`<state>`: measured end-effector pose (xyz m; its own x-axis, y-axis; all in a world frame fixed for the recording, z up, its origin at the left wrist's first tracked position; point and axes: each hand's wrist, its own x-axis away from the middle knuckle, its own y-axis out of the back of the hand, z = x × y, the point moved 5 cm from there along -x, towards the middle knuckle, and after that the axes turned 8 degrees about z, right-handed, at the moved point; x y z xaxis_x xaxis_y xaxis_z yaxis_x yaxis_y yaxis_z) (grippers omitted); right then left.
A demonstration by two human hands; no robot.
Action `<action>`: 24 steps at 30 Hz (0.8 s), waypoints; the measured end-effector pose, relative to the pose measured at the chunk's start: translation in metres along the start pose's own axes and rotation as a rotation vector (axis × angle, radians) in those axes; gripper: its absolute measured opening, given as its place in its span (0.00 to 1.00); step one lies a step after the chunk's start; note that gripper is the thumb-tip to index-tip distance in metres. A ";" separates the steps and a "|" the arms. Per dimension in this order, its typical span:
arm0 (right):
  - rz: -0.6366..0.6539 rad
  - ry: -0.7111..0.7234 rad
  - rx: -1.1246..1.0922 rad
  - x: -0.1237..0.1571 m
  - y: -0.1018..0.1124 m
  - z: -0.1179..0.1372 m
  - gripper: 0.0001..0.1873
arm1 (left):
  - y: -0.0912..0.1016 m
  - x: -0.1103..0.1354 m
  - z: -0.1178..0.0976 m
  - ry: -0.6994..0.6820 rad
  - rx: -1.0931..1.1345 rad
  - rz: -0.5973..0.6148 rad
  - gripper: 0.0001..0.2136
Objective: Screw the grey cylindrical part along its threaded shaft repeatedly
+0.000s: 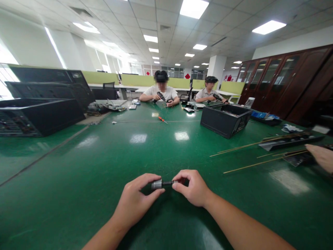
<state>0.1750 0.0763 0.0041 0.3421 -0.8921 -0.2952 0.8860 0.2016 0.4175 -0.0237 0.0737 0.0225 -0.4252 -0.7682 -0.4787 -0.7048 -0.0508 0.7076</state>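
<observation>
A small part with a grey cylinder (156, 184) at one end and a thinner black shaft (167, 183) is held level just above the green tabletop. The thumb and fingers of my left hand (134, 198) are closed around the grey cylinder. At the shaft's far end, my right hand (194, 187) pinches it between thumb and fingertips. My right fingers hide that tip, so I cannot make out its shape. Beyond both hands, an orange screwdriver (162, 120) lies on the table.
A black computer case (225, 118) stands ahead right, and another (44, 116) at left. Long thin rods (260, 166) lie right, near another person's hand (319, 157). Two people (159, 92) across the green table (109, 149) hold power drills.
</observation>
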 end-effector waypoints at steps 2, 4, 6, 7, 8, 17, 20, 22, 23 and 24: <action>0.004 -0.004 0.003 0.000 0.000 0.000 0.05 | 0.000 0.000 0.000 0.000 -0.002 0.001 0.11; 0.006 -0.009 0.004 0.000 0.000 -0.001 0.05 | 0.000 0.000 -0.001 -0.001 -0.007 0.002 0.11; 0.005 -0.012 0.004 0.000 0.000 -0.002 0.05 | 0.001 0.000 -0.001 0.000 -0.014 -0.003 0.11; 0.005 -0.012 0.003 0.000 0.000 -0.002 0.05 | 0.001 0.000 -0.001 -0.001 -0.016 -0.004 0.11; 0.004 -0.010 0.004 0.000 0.000 -0.002 0.05 | 0.001 0.000 -0.001 -0.002 -0.018 -0.004 0.11; -0.005 -0.019 0.008 0.001 0.000 -0.001 0.05 | 0.002 0.000 0.002 0.002 -0.015 -0.003 0.11; -0.004 -0.020 0.014 0.001 0.001 0.000 0.05 | 0.002 0.001 0.002 0.004 -0.015 -0.002 0.11; -0.002 -0.022 0.020 0.001 0.002 0.000 0.05 | 0.003 0.001 0.002 0.004 -0.015 -0.004 0.11; -0.002 -0.023 0.021 0.001 0.002 0.001 0.05 | 0.003 0.001 0.002 0.004 -0.015 -0.007 0.11; -0.001 -0.023 0.022 0.001 0.003 0.001 0.05 | 0.003 0.001 0.002 0.005 -0.016 -0.009 0.11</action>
<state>0.1773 0.0757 0.0056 0.3332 -0.9016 -0.2757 0.8792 0.1915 0.4362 -0.0274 0.0744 0.0234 -0.4156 -0.7709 -0.4827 -0.6998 -0.0679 0.7111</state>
